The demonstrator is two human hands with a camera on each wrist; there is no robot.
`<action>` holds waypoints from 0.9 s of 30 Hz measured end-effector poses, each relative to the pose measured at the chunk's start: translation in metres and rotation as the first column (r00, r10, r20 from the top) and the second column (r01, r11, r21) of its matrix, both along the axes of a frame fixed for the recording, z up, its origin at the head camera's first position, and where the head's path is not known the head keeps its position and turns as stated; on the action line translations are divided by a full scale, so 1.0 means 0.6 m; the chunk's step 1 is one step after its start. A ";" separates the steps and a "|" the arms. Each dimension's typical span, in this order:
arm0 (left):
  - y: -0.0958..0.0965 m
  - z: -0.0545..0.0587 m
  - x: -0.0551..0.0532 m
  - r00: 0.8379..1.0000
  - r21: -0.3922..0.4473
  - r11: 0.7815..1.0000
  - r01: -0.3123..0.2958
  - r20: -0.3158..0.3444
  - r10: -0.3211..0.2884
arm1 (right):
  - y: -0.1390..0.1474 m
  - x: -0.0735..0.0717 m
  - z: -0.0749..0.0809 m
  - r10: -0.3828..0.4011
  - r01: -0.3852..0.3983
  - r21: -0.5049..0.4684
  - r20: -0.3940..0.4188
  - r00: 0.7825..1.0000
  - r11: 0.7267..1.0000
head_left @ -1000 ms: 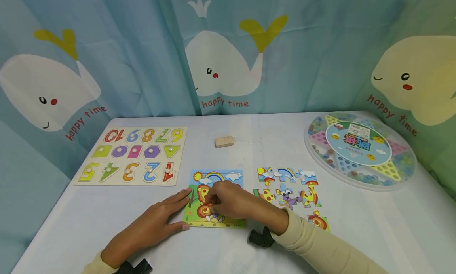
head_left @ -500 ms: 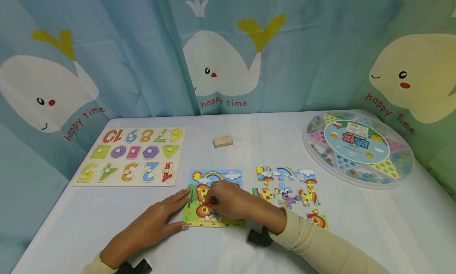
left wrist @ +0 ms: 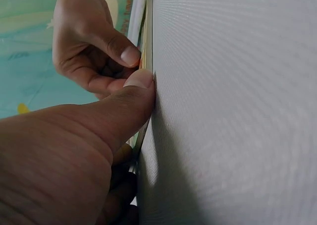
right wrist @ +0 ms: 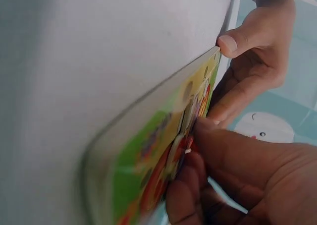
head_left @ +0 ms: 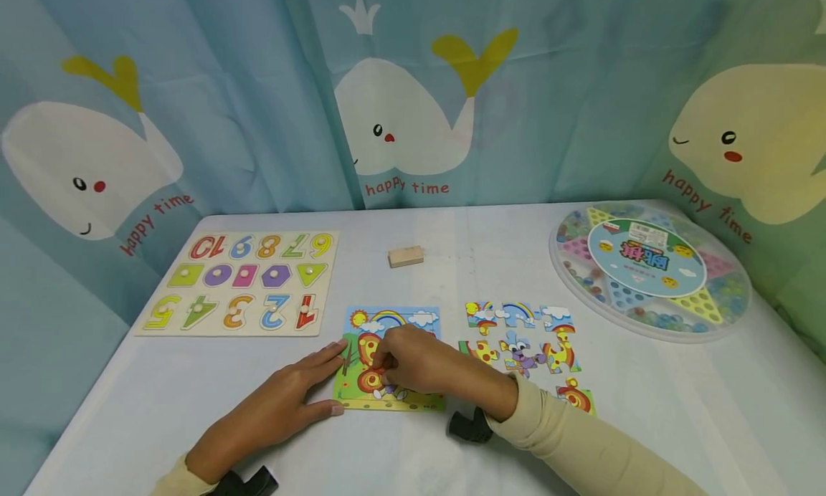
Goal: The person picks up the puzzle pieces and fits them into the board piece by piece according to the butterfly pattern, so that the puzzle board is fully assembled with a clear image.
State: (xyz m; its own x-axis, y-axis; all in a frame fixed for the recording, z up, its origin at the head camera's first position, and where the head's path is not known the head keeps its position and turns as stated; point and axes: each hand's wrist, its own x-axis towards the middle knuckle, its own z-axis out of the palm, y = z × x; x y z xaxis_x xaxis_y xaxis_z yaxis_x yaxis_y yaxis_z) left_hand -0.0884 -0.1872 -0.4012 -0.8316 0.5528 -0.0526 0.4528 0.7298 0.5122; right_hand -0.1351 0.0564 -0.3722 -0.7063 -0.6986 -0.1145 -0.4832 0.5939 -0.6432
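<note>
Head view: a picture puzzle board (head_left: 351, 390) lies flat on the white table (head_left: 400, 456), just below the centre of the frame, between a person's two hands.
Right hand: the right hand (head_left: 409, 360) reaches in from the lower right and covers the middle and right of the board; its fingers are curled, thumb and fingertips close together at the board's face. Whether a piece sits between them, I cannot tell.
Left hand: the left hand (head_left: 290, 396) rests along the board's left side, fingers extended and apart from the thumb, which touches the edge near the lower left corner.
Puzzle picture: sun and rainbow face the top of the frame, the yellow ground strip the bottom; the board looks slightly longer from left to right.
Loose pieces: puzzle pieces (head_left: 521, 354) lie in rows just right of the board, the lowest row partly hidden by the right forearm and its beige sleeve (head_left: 587, 442).
Number board: the number board (head_left: 290, 290) lies at the left, beyond the left hand, its numerals upside down.
Wooden block: a small block (head_left: 406, 257) lies above the puzzle board, well apart.
Round game: a clear round game case (head_left: 648, 258) with marbles lies at the right.
Backdrop: a blue curtain (head_left: 258, 102) printed with whales fills the upper frame.
</note>
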 end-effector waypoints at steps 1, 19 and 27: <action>0.000 0.000 0.000 1.000 0.001 1.000 0.000 0.000 0.000 | 0.003 -0.001 0.000 0.002 -0.002 -0.005 0.011 1.000 1.000; 0.003 -0.001 0.003 1.000 0.003 1.000 -0.008 -0.004 0.008 | 0.053 -0.001 0.025 -0.054 0.059 -0.060 0.082 0.995 0.996; 0.003 0.000 0.004 1.000 -0.003 1.000 -0.017 -0.010 0.017 | 0.084 0.000 0.026 -0.065 0.072 -0.120 0.061 0.996 0.990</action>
